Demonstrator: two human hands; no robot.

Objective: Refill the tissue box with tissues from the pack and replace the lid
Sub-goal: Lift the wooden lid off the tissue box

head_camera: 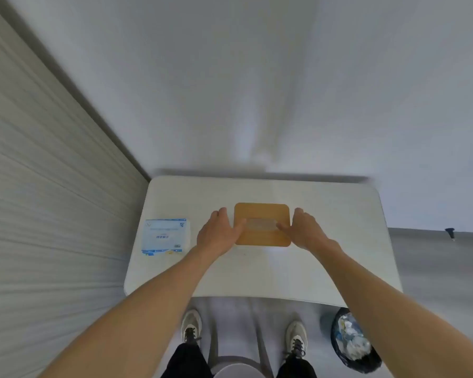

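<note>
White walls meet in a corner behind a pale bench, which carries a tissue box near its middle. Its wooden lid is on, and through the slot pale tissue shows, blurred. The left hand and right hand flank the box, each with fingers spread along a side and thumb laid on the lid's top near the slot; whether they grip or only touch is unclear. Well apart on the bench's left lies a flat blue-and-white tissue pack, seemingly sealed. On the floor at right stands a bin lined in black, filled with crumpled waste.
</note>
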